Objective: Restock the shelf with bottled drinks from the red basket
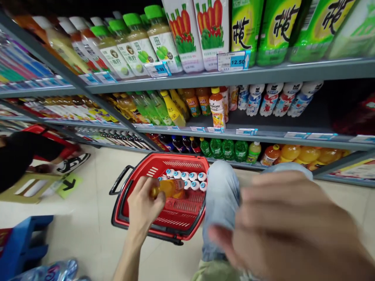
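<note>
My left hand is closed round one end of an orange drink bottle, held over the red shopping basket. Inside the basket stand several small white bottles with blue caps, and another orange item lies partly hidden under the held bottle. Large and blurred, my right hand is raised close to the camera above my knee, with its fingers curled; what it holds, if anything, cannot be made out. A Tropicana bottle stands upright at the front edge of the middle shelf.
Drink shelves with bottles and cartons run across the view. My jeans-covered knee is right of the basket. At the left a person in black is near a beige stool; a blue pallet and wrapped bottles lie lower left.
</note>
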`<action>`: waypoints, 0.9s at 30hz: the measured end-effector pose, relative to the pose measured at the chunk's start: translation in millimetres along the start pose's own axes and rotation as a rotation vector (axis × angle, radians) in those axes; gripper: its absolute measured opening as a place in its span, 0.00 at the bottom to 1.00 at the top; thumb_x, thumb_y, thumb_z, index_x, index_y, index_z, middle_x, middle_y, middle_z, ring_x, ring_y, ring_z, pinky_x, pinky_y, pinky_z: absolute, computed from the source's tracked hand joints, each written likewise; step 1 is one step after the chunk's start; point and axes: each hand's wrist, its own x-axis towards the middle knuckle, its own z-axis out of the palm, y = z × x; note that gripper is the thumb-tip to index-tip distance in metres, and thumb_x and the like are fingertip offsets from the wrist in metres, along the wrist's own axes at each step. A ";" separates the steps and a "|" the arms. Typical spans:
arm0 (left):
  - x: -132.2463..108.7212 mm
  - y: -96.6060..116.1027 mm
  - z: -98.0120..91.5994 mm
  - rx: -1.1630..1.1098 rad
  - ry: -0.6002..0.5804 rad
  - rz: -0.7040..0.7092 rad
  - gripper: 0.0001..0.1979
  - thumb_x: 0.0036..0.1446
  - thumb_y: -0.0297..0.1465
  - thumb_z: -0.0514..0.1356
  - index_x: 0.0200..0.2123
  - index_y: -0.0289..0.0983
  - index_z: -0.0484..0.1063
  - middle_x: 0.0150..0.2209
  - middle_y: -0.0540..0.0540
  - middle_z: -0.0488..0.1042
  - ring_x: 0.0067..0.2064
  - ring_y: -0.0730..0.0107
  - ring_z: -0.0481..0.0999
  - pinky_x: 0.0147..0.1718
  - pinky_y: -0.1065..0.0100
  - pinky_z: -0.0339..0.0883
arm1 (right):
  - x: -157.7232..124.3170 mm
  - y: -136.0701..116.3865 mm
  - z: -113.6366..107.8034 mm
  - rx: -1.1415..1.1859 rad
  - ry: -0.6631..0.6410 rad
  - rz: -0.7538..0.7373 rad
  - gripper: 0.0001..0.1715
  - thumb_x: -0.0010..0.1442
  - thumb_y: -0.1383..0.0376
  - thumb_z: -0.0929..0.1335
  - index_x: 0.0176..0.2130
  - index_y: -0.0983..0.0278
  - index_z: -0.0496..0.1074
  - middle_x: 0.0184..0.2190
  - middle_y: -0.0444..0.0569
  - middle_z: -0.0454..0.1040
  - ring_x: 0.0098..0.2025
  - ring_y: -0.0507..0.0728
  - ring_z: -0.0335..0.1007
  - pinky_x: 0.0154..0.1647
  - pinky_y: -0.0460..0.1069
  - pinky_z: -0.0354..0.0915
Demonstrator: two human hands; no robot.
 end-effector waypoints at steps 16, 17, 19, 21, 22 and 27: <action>111.9 191.3 43.2 -0.906 0.116 0.338 0.15 0.46 0.24 0.54 0.37 0.39 0.74 0.38 0.48 0.77 0.39 0.66 0.76 0.38 0.65 0.72 | -24.3 180.8 85.3 0.931 -0.175 0.404 0.29 0.44 0.57 0.82 0.41 0.68 0.74 0.33 0.46 0.77 0.32 0.54 0.73 0.37 0.48 0.72; 123.6 201.0 62.9 -1.046 0.073 0.277 0.17 0.50 0.25 0.55 0.42 0.39 0.75 0.41 0.48 0.78 0.41 0.66 0.77 0.40 0.65 0.72 | -30.5 186.4 81.8 0.993 -0.094 0.446 0.27 0.45 0.58 0.82 0.39 0.67 0.73 0.31 0.46 0.77 0.31 0.54 0.74 0.34 0.48 0.72; 142.1 219.2 103.8 -1.393 -0.072 0.169 0.19 0.56 0.31 0.58 0.51 0.39 0.74 0.45 0.47 0.79 0.44 0.65 0.79 0.46 0.64 0.73 | -40.6 196.5 74.6 1.083 0.093 0.531 0.26 0.47 0.56 0.82 0.38 0.66 0.73 0.31 0.46 0.77 0.30 0.54 0.75 0.32 0.48 0.73; 149.6 235.8 142.4 -1.737 -0.315 0.018 0.20 0.60 0.39 0.61 0.54 0.39 0.73 0.43 0.47 0.80 0.37 0.69 0.78 0.39 0.69 0.73 | -47.4 204.4 68.5 1.140 0.301 0.619 0.28 0.50 0.50 0.80 0.42 0.65 0.74 0.32 0.47 0.78 0.28 0.55 0.76 0.31 0.50 0.74; 148.4 243.5 159.2 -1.868 -0.457 -0.072 0.22 0.59 0.42 0.63 0.54 0.39 0.73 0.40 0.48 0.79 0.30 0.73 0.75 0.31 0.71 0.70 | -49.8 207.7 66.1 1.163 0.401 0.661 0.29 0.53 0.47 0.78 0.43 0.64 0.74 0.32 0.48 0.79 0.27 0.56 0.77 0.30 0.50 0.75; 108.4 276.1 206.5 -2.191 -0.719 -0.588 0.20 0.49 0.44 0.74 0.36 0.36 0.76 0.19 0.59 0.61 0.18 0.83 0.56 0.19 0.77 0.57 | -53.3 215.5 54.8 1.187 0.753 0.802 0.33 0.55 0.37 0.73 0.41 0.63 0.74 0.29 0.49 0.79 0.31 0.60 0.80 0.31 0.53 0.78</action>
